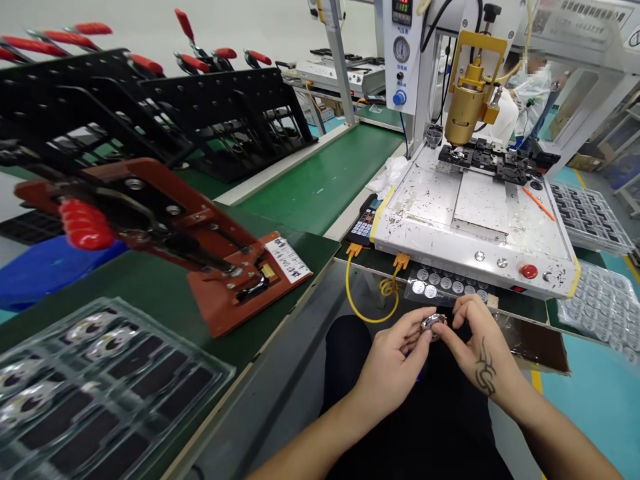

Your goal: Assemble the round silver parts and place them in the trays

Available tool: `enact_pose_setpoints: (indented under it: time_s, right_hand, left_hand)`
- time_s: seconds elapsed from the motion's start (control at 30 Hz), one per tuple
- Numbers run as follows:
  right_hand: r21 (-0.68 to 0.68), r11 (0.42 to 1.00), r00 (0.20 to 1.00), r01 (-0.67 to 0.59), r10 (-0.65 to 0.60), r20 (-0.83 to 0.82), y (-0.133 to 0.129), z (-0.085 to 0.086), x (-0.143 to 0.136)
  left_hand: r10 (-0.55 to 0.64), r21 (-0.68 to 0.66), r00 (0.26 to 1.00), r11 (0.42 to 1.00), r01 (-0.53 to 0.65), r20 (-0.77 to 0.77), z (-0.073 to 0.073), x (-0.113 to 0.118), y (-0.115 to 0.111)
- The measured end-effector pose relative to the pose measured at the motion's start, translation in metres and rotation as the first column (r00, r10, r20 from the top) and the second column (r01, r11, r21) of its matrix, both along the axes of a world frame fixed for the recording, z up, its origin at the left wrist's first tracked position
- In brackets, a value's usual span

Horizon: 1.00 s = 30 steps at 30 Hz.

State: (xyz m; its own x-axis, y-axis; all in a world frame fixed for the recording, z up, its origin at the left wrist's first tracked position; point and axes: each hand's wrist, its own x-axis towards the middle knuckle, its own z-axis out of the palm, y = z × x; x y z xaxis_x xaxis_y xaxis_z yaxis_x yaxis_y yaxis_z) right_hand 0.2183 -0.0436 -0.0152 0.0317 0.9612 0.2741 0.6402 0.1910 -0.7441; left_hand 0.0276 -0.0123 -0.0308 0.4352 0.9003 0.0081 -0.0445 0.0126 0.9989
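Above my lap, a small shiny chrome part (432,324) with a rounded rim sits between my two hands. My left hand (395,357) is closed on its left side, pinching it with thumb and fingers. At the other edge, my right hand (475,340) has its thumb against the part and its fingers curled; the fingertips partly hide it. Behind the hands, a clear sheet of round silver stickers (445,283) lies at the bench edge, below a white press machine (420,220) with a gold-coloured head (463,110).
To the left stands a brown clamp fixture (215,293) with a red handle (86,225). A clear tray (120,400) holds several chrome parts. Black fixtures (230,107) line the far bench beside a green conveyor (320,173). A yellow cable (350,293) hangs in front. Another person (530,93) is in the background.
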Motion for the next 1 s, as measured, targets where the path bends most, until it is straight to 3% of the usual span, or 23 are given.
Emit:
enact_pose_setpoints:
  time_s: [0.07, 0.2, 0.3, 0.4, 0.5, 0.57, 0.67, 0.77, 0.87, 1.0]
  right_hand:
    - [-0.008, 0.999, 0.998, -0.043, 0.043, 0.036, 0.002, -0.002, 0.003]
    - [0.021, 0.96, 0.96, -0.28, 0.281, -0.019, 0.009, 0.001, 0.002]
    - [-0.011, 0.983, 0.954, -0.186, 0.178, -0.24, 0.015, 0.005, -0.006]
    - [-0.178, 0.968, 0.851, -0.177, 0.06, -0.521, 0.021, 0.006, -0.016]
    - [-0.244, 0.936, 0.758, -0.254, 0.036, -0.651, 0.025, 0.002, -0.025]
    - [-0.23, 0.929, 0.745, -0.289, 0.068, -0.664, 0.027, 0.001, -0.027]
    - [-0.146, 0.919, 0.795, -0.366, 0.227, -0.563, 0.031, 0.007, -0.022]
    - [-0.046, 0.873, 0.839, -0.486, 0.451, -0.305, 0.04, 0.021, -0.013]
    - [0.002, 0.805, 0.804, -0.594, 0.594, -0.02, 0.051, 0.035, -0.011]
    - [0.116, 0.737, 0.741, -0.666, 0.636, 0.213, 0.065, 0.042, -0.02]
  left_hand:
    - [-0.06, 0.041, 0.997, 0.997, 0.062, -0.045, 0.002, -0.005, 0.004]
    - [-0.154, 0.14, 0.968, 0.973, 0.183, -0.197, 0.019, -0.018, 0.016]
    - [-0.062, 0.065, 0.996, 0.996, 0.067, -0.072, 0.031, -0.022, 0.023]
    - [0.055, -0.075, 0.998, 0.996, -0.052, 0.039, 0.037, -0.022, 0.024]
    - [0.036, -0.135, 0.999, 0.99, -0.03, 0.039, 0.037, -0.023, 0.022]
    - [0.023, -0.136, 0.999, 0.991, -0.019, 0.031, 0.039, -0.026, 0.02]
    - [0.037, -0.122, 0.999, 0.992, -0.037, 0.004, 0.044, -0.032, 0.02]
    - [0.037, -0.12, 0.999, 0.992, -0.039, -0.023, 0.051, -0.039, 0.021]
    - [0.045, -0.099, 0.998, 0.994, -0.049, -0.047, 0.057, -0.045, 0.02]
    - [0.067, -0.037, 0.992, 0.997, -0.071, -0.104, 0.066, -0.055, 0.018]
